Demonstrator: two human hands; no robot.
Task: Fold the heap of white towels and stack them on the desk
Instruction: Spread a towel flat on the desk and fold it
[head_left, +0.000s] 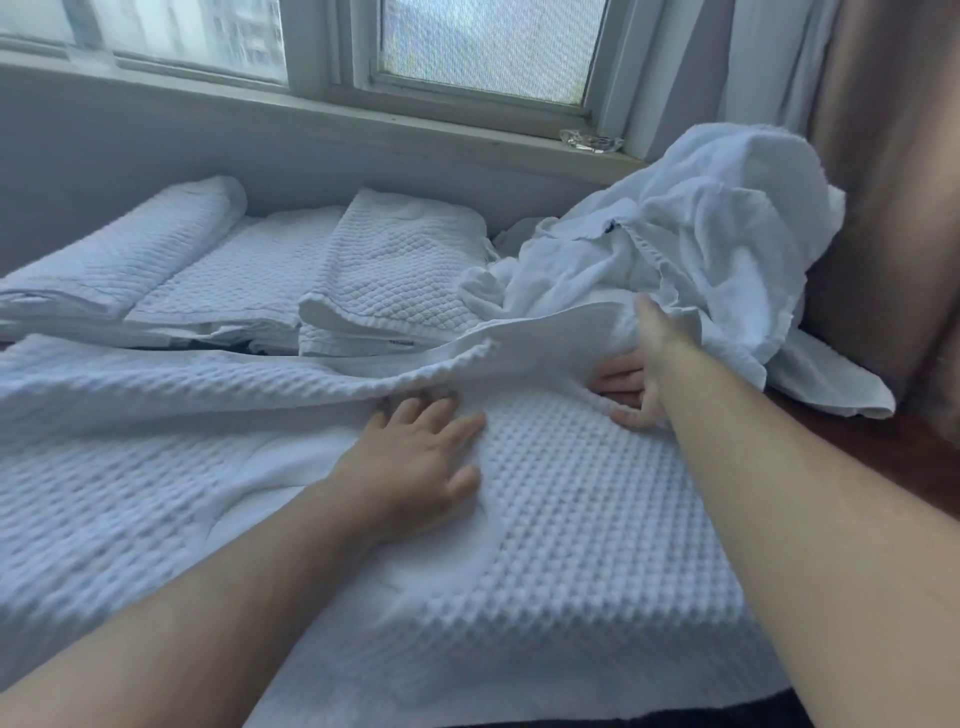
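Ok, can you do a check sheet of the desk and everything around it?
Surface: dark wooden desk, mostly under towels.
Job's things: waffle towel spread in front; folded towels in a row at the back; unfolded heap on the right.
Clutter: small glass thing on the sill.
Hands: left hand flat on the towel; right hand grips its lifted fold.
Cables: nothing seen.
Surroundings: window behind, curtain on the right.
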